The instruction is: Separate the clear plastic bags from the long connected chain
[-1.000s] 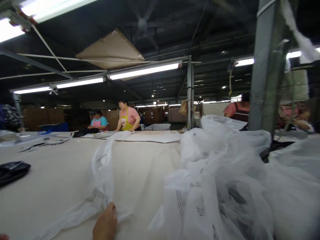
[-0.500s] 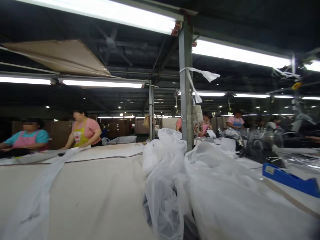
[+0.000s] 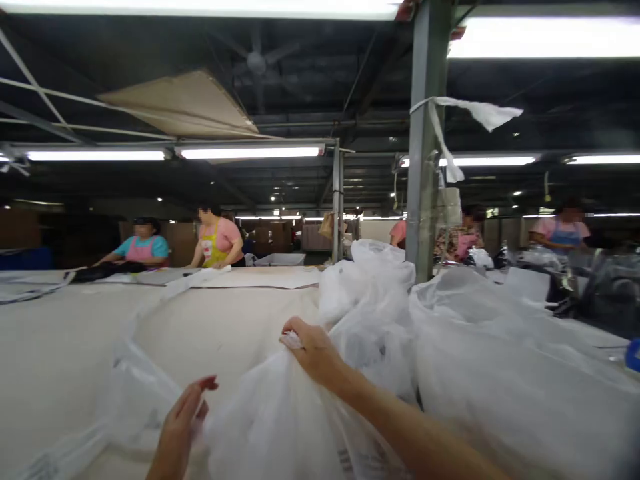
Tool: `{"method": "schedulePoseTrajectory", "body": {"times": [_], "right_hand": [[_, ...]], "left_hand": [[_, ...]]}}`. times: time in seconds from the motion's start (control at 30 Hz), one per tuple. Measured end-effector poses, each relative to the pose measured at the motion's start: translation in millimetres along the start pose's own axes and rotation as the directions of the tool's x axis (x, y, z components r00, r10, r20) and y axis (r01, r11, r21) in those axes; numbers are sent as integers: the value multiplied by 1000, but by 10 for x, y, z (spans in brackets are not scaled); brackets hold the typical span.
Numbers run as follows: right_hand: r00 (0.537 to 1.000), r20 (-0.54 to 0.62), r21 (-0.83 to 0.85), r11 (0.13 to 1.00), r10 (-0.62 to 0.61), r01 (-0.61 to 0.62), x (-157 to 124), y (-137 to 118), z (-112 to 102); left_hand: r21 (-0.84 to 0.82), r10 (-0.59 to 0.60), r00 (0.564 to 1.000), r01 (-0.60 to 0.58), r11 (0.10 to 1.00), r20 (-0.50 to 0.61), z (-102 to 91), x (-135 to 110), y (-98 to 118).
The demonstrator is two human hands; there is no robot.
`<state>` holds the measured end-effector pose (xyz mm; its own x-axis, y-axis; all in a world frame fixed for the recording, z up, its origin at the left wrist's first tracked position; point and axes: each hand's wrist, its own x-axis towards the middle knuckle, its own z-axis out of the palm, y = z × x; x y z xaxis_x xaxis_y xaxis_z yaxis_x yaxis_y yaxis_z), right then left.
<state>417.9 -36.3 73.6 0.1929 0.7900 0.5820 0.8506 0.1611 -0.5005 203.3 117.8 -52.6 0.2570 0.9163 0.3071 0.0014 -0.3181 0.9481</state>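
Observation:
My right hand [image 3: 309, 348] grips a bunched edge of a translucent white plastic bag [image 3: 270, 417], its fingers and thumb pinched together. The bag hangs from this grip toward the bottom of the view, with some dark print low on it. My left hand [image 3: 181, 421] is at the lower left, fingers loosely bent and apart, close to the bag's left side. A long strip of thin white plastic [image 3: 143, 380] lies on the pale table [image 3: 65, 340] to its left.
Filled white plastic bags [image 3: 505, 360] stand piled on the right, beside a grey post [image 3: 425, 147]. The edge of a blue object [image 3: 633, 355] shows at far right. Several co-workers, one in a yellow apron [image 3: 213, 247], are beyond the table. Fluorescent lamps [image 3: 250, 153] hang above.
Both my hands have come into view, the right one now holding a plastic bag. My view has turned left, so the post and piled bags appear farther right.

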Motion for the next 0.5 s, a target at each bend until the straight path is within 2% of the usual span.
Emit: {"method": "schedulePoseTrajectory", "body": {"times": [0.1, 0.23, 0.3, 0.4, 0.5], "right_hand": [[998, 53, -51, 998, -20, 23, 63, 29, 442], [996, 83, 67, 997, -34, 28, 204, -125, 982], [998, 61, 168, 986, -12, 2, 287, -199, 1226], [995, 15, 321, 942, 98, -98, 380, -245, 1550], [981, 21, 412, 892, 192, -184, 406, -229, 1783]], "left_hand": [[-280, -20, 974, 85, 956, 225, 64, -54, 106], [-377, 61, 918, 99, 921, 391, 167, -176, 119], [-359, -20, 889, 206, 910, 458, 219, -242, 64], [-382, -123, 879, 321, 866, 460, 293, -292, -16], [-434, -141, 905, 324, 840, 401, 317, -260, -56]]}}
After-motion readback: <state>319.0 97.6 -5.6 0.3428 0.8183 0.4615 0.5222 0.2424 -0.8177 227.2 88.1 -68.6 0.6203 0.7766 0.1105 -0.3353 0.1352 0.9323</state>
